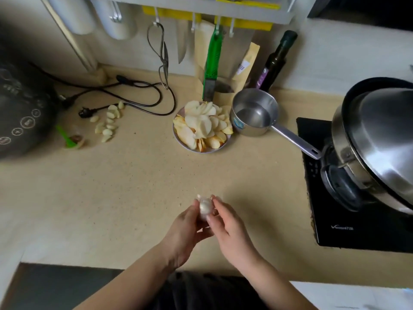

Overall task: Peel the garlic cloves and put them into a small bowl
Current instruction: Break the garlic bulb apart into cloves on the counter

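Over the beige counter near its front edge, both my hands hold a white garlic piece (204, 206) still in its skin. My left hand (185, 229) cups it from the left and below with curled fingers. My right hand (228, 222) pinches it from the right with thumb and fingertips. Several peeled garlic cloves (107, 124) lie loose on the counter at the far left, beside a black plug. No small bowl is recognisable in view.
A plate of apple slices (202, 128) sits at the centre back, with a small steel saucepan (254, 113) to its right. On the right stands an induction hob (348, 227) carrying a lidded wok (377, 139). A black cooker (20, 113) and cables (134, 92) occupy the left.
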### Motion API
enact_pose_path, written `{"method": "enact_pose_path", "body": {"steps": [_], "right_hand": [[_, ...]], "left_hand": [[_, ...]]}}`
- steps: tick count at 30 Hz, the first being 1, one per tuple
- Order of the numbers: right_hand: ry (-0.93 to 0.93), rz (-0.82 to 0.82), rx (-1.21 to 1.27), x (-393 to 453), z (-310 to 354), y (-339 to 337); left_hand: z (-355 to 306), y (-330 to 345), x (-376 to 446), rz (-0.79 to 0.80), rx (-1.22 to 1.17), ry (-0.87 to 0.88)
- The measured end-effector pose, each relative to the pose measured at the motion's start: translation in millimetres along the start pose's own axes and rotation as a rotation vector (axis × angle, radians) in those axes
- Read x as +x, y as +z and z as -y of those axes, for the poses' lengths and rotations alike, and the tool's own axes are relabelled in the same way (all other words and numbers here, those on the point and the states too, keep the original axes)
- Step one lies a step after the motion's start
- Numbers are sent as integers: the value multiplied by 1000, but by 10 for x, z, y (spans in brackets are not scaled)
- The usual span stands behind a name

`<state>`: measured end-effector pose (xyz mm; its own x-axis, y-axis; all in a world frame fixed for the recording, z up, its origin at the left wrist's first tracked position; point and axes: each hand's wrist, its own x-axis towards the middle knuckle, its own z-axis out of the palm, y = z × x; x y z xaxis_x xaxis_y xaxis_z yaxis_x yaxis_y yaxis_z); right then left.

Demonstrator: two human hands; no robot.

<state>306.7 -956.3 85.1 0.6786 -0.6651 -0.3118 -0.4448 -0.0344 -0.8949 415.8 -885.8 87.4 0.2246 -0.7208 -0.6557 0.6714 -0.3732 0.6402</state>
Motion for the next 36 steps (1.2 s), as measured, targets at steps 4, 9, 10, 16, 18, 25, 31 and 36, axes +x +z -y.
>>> {"method": "enact_pose_path", "body": {"steps": [4, 9, 10, 16, 18, 25, 31, 36], "right_hand": [[-24, 15, -200, 5, -47, -109], [-211, -42, -569, -17, 4, -75], [-263, -31, -610, -14, 41, -54], [-395, -71, -787, -21, 161, 80], [-357, -32, -719, -8, 179, 103], [-35, 29, -97, 50, 246, 86], [151, -15, 211, 115, 225, 134], [76, -155, -177, 211, 34, 125]], "left_hand": [[76, 9, 9, -163, 179, 25], [65, -12, -82, -230, 337, 23], [36, -17, -97, -232, 364, 31], [-80, -74, -150, -251, 559, 179], [-95, -112, -158, -224, 547, 184], [-135, -204, -128, 83, 120, 108], [-208, -272, -97, -43, 569, 601], [-233, -343, -75, -211, 588, 716]]}}
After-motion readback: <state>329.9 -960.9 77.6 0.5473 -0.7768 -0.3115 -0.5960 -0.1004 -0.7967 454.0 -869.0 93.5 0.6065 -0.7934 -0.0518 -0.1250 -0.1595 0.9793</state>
